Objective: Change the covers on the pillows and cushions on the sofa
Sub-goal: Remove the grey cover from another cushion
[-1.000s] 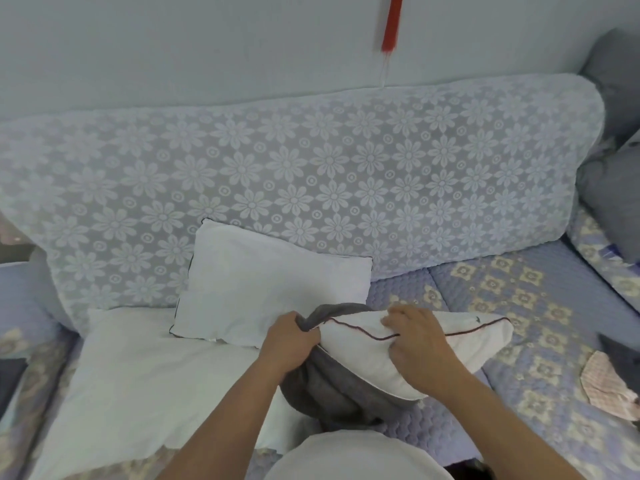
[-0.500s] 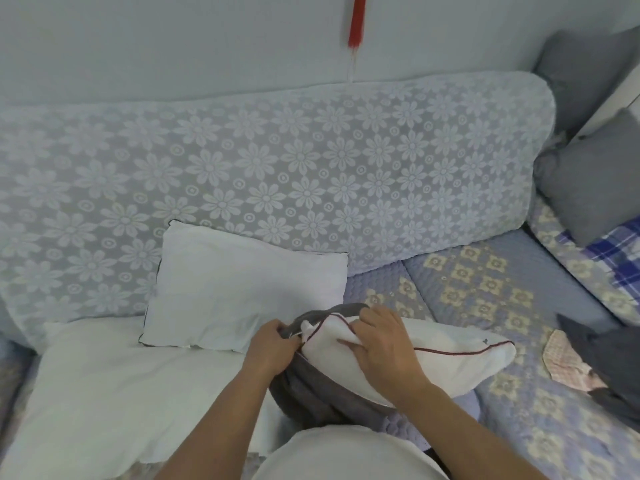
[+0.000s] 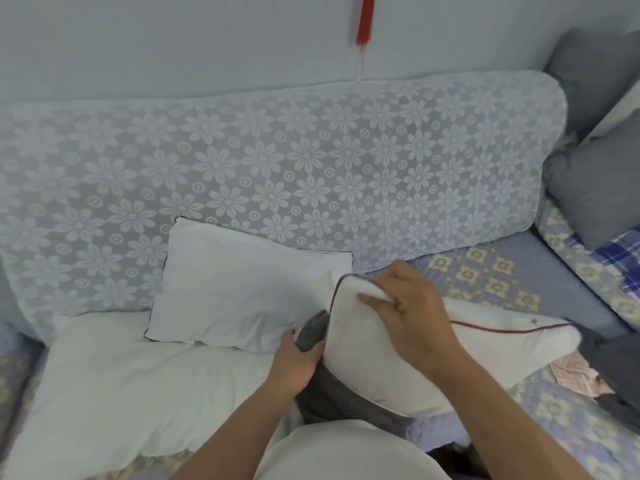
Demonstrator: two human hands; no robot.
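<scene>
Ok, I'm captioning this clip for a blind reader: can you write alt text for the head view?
A person's right hand grips the corner of a white cushion while the left hand holds the grey cover bunched at its lower end. Behind them, a small white pillow leans against the floral lace sofa back, resting on a larger white pillow.

Sofa backrest (image 3: 277, 174): lace-like cloth, matt, white flower pattern. Seat (image 3: 485, 282): quilted, stitched cloth, matt. White pillow (image 3: 491, 351): smooth matt fabric with dark red piping. Grey cover (image 3: 313, 329): soft, slightly fuzzy cloth. Second white pillow (image 3: 242, 289): thin, creased cloth. Wall (image 3: 173, 46): smooth, matt.
</scene>
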